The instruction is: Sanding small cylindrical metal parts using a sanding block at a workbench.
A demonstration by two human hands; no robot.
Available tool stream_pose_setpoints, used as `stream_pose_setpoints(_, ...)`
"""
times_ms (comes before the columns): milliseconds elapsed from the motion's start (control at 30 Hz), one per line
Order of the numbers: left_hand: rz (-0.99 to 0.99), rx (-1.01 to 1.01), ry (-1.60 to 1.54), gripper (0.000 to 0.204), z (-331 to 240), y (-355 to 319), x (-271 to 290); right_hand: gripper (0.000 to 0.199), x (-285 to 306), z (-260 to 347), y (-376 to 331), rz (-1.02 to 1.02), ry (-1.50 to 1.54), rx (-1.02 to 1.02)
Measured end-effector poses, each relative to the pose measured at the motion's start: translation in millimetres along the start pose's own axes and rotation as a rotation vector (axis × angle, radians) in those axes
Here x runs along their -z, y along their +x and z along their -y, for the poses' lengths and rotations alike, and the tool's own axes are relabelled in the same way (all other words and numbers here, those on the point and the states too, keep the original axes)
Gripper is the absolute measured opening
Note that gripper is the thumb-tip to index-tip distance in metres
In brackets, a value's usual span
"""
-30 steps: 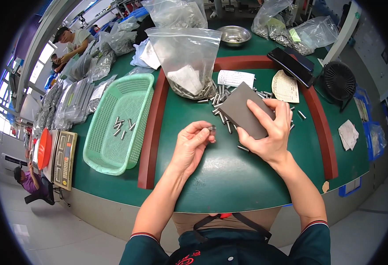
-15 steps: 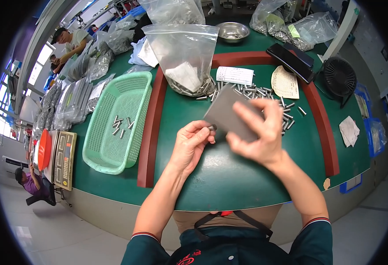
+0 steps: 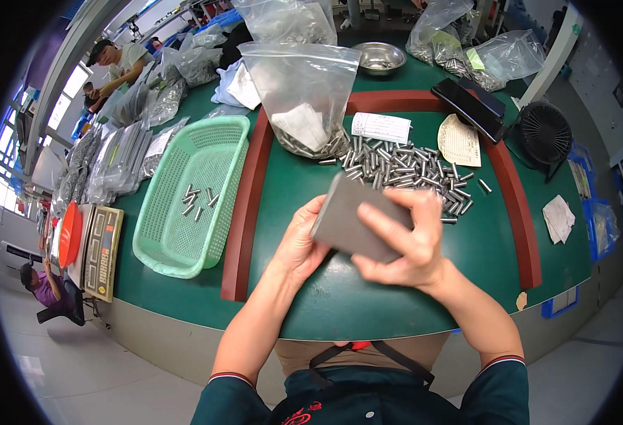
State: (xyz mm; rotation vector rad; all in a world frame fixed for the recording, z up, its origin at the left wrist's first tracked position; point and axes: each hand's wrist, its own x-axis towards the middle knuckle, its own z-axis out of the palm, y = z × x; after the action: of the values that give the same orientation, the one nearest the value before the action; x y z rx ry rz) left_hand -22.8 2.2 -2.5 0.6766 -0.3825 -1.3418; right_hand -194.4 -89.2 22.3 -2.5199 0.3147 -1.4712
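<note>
My right hand point(image 3: 419, 251) grips a flat grey rectangular pad point(image 3: 344, 218), thumb along its lower edge and fingers spread over its face. The pad lies against the fingers of my left hand point(image 3: 300, 244) and covers their tips. My left hand is closed in a pinch; the small metal pin seen in it a moment ago is now behind the pad. Beyond both hands, a heap of short shiny metal pins point(image 3: 389, 163) is spread on the green table point(image 3: 368, 297). Several more pins point(image 3: 191, 200) lie in the green mesh basket point(image 3: 230, 198) to the left.
A dark red frame point(image 3: 249, 205) borders the work area. A zip bag of pins point(image 3: 304, 92), paper labels point(image 3: 381, 128), a phone point(image 3: 467, 110) and a metal bowl point(image 3: 381, 58) are at the back. A black fan point(image 3: 545, 134) stands right; a scale point(image 3: 101, 251) stands left.
The pad has moved left and down over my left fingertips, hiding the pin. My right hand has shifted slightly left with it. The view has tilted a little, uncovering more of the heap.
</note>
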Motion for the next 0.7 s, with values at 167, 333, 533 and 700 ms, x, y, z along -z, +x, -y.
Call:
stream_pose_setpoints(167, 0.248, 0.025, 0.014, 0.025, -0.6, 1.2, 26.2, 0.057, -1.5, -19.0, 11.4, -0.099, -0.202, -0.174)
stream_pose_setpoints(333, -0.004, 0.062, 0.084, 0.020, -1.2, -2.6, 2.9, 0.057, -0.9, 7.2, -1.4, 0.020, 0.056, 0.008)
stream_pose_setpoints(533, 0.118, 0.012, 0.082, 0.020, -3.4, 1.0, 11.5, 0.061, 3.4, -33.1, 5.8, -0.173, -0.232, -0.110)
stream_pose_setpoints(700, -0.220, 0.040, 0.145, 0.018, 2.4, -5.6, -26.9, 0.059, -2.3, -0.7, 0.4, 0.001, -0.042, 0.041)
